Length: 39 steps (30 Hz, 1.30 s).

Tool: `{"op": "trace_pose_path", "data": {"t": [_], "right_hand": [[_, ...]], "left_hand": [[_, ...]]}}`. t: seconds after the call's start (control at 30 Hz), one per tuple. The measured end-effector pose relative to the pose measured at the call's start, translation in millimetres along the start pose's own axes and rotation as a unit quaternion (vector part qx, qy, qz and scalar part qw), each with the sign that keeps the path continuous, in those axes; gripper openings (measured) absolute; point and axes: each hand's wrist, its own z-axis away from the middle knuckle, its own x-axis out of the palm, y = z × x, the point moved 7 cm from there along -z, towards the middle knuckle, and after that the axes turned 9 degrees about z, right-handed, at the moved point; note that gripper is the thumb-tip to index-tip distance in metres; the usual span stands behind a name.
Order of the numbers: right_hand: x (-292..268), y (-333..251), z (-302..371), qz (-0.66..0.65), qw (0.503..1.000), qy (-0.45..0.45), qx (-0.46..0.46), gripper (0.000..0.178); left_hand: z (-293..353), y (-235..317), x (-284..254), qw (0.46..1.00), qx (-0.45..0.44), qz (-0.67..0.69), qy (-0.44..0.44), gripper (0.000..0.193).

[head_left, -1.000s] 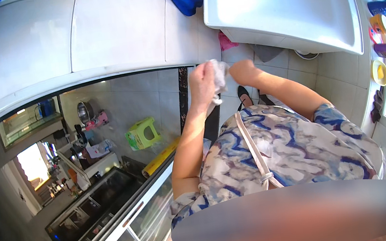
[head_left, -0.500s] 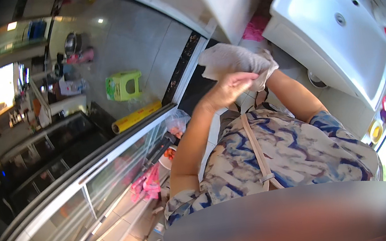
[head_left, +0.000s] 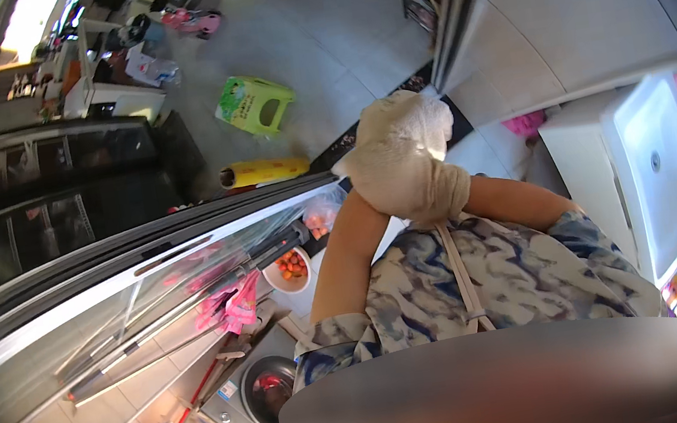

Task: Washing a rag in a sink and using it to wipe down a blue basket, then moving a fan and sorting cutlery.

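Note:
An off-white fabric piece (head_left: 400, 155), rumpled and soft like a towel or thick cloth, is bunched in front of my chest. My left forearm (head_left: 348, 253) comes up into it from below. From the other side my right forearm (head_left: 521, 203) reaches into its gathered lower edge. Both my hands are covered by the fabric, so their fingers do not show. Whether it is wrapped round the hands or worn over them, I cannot tell.
On the right stands a white washbasin (head_left: 660, 192). A sliding-door track (head_left: 146, 260) crosses the left, with a yellow roll (head_left: 264, 171) and a green stool (head_left: 256, 104) beyond. Below it are a bucket of red-orange items (head_left: 290, 286), poles (head_left: 171, 313) and a dark-rimmed drum (head_left: 269, 394).
My left hand, earlier bare and pinching the fabric's edge, is now hidden by it. The fabric has come nearer my chest and bunched up. The view has turned, with the basin farther right.

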Motion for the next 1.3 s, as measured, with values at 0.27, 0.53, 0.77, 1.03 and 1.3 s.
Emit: {"op": "trace_pose_path", "data": {"t": [0.27, 0.53, 0.77, 1.03, 1.3], "right_hand": [[15, 67, -94, 0.418, 0.781, -0.205, 0.416, 0.027], [-108, 26, -166, 0.108, 0.991, 0.074, 0.019, 0.036], [-174, 85, -209, 0.100, 0.986, 0.118, 0.062, 0.034], [-211, 136, -254, -0.122, 0.972, 0.065, 0.191, 0.028], [-208, 232, -184, -0.142, 0.980, -0.025, 0.140, 0.022]], "left_hand": [[25, 10, -67, 0.932, -0.078, 0.337, 0.108, 0.040], [0, 31, -118, 0.749, -0.161, 0.620, 0.169, 0.041], [32, 117, -203, 0.826, -0.037, 0.551, 0.110, 0.047], [120, 57, -367, 0.879, -0.243, 0.298, 0.283, 0.047], [49, 40, -471, 0.838, -0.195, 0.344, 0.376, 0.038]]}}
